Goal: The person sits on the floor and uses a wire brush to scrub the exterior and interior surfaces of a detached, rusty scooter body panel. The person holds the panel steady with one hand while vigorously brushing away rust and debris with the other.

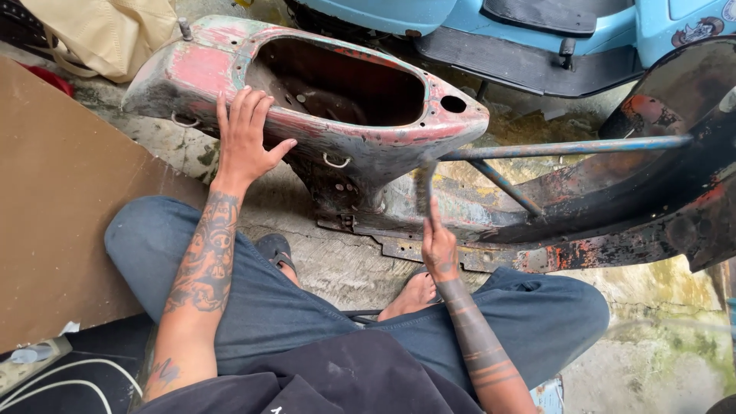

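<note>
Both forearms are left bare and are covered in dark tattoos: figure-like patterns are seen above the left hand, plain bands above the right hand. Blue-grey trousers are worn, with a black top. Dark sandals appear to be worn, though they are largely hidden.

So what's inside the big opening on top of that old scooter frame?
Inside the scooter frame: dark rusty metal with a few small holes. The deeper part is in shadow, unreadable.
</note>
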